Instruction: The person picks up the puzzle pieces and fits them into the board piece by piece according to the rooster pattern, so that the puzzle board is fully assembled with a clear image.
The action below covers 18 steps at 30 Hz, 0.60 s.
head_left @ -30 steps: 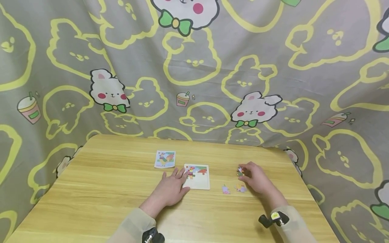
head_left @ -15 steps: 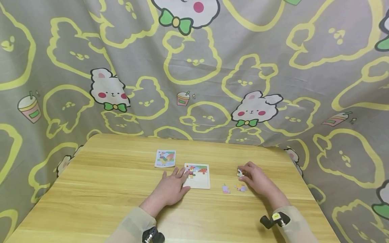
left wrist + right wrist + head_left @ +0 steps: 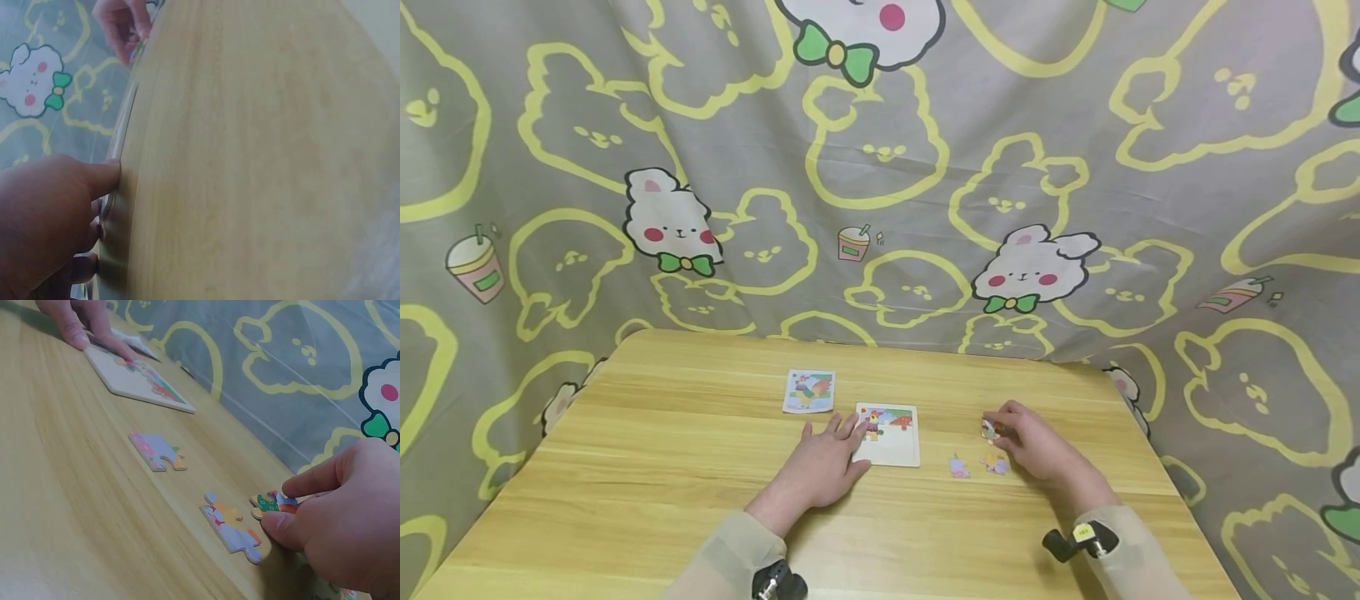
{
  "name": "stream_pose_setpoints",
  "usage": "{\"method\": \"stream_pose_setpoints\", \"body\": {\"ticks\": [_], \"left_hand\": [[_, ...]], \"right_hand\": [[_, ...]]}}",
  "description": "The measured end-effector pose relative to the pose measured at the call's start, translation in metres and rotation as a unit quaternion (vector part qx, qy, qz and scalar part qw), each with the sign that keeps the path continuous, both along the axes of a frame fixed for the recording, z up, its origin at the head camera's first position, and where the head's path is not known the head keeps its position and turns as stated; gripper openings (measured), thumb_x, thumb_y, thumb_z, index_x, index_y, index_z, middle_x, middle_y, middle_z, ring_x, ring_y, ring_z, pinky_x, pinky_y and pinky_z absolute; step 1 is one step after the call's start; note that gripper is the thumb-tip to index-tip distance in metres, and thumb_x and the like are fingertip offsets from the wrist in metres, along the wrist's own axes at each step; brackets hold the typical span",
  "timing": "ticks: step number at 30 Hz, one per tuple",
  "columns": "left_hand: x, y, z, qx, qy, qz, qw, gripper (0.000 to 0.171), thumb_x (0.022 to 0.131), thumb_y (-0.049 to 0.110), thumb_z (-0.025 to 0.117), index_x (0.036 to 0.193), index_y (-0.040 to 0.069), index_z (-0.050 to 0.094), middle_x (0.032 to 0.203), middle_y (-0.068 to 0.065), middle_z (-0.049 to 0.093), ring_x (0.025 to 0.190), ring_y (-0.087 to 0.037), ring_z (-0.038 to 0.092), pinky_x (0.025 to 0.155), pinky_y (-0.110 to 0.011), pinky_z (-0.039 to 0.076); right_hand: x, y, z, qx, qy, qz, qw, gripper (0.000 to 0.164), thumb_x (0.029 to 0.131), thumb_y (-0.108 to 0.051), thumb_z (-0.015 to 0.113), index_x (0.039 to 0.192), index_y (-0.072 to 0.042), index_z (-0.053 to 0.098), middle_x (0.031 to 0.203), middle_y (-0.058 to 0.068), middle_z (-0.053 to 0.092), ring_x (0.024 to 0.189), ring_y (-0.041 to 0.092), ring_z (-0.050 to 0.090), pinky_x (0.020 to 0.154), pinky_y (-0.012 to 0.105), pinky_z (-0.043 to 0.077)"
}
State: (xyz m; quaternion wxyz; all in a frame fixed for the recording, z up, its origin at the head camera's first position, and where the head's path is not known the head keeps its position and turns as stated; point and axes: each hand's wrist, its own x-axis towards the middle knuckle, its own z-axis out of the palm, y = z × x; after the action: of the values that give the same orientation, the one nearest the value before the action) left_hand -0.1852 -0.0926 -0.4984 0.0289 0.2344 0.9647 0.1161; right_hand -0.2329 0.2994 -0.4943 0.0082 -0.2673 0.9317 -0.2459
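Observation:
With thumb and fingers, my right hand (image 3: 1036, 443) pinches a puzzle piece (image 3: 272, 503) printed in green, blue and orange. Whether that piece touches the table is hard to tell. A white puzzle tray (image 3: 895, 452) lies mid-table with pieces fitted along its back and left. My left hand (image 3: 822, 465) rests across the tray's left edge, fingers spread and thumb at the near corner. Between tray and right hand lie two loose pieces: a lilac and pink one (image 3: 152, 447) and a yellow and lilac one (image 3: 230, 530). Another colored piece (image 3: 348, 594) shows partly beneath the right hand.
A square picture card (image 3: 808, 392) with a colorful bird lies behind and left of the tray. The wooden table (image 3: 647, 442) meets a grey patterned curtain (image 3: 910, 225) at its back edge and sides.
The puzzle piece in my right hand has turned and shifted slightly left and toward me. My left hand stays on the tray. The view itself has shifted a little.

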Motion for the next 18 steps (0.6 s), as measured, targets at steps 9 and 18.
{"method": "stream_pose_setpoints", "body": {"ticks": [9, 18], "left_hand": [[0.001, 0.0, 0.001, 0.001, 0.002, 0.0, 1.0, 0.064, 0.11, 0.046, 0.054, 0.161, 0.008, 0.047, 0.166, -0.014, 0.04, 0.152, -0.042, 0.037, 0.112, -0.076, 0.032], [0.002, 0.0, 0.0, 0.0, 0.001, 0.002, 1.0, 0.064, 0.11, 0.045, 0.054, 0.161, 0.008, 0.046, 0.166, -0.014, 0.04, 0.152, -0.041, 0.036, 0.113, -0.075, 0.031]], "right_hand": [[0.005, -0.006, 0.001, -0.033, 0.029, -0.01, 0.999, 0.048, 0.098, -0.001, 0.073, 0.143, 0.009, 0.057, 0.116, 0.004, 0.064, 0.106, 0.022, 0.065, 0.098, 0.051, 0.055], [0.006, -0.019, 0.01, -0.05, 0.005, -0.004, 0.999, 0.049, 0.101, -0.001, 0.07, 0.147, 0.005, 0.055, 0.122, -0.001, 0.061, 0.1, 0.012, 0.061, 0.093, 0.039, 0.057]]}}
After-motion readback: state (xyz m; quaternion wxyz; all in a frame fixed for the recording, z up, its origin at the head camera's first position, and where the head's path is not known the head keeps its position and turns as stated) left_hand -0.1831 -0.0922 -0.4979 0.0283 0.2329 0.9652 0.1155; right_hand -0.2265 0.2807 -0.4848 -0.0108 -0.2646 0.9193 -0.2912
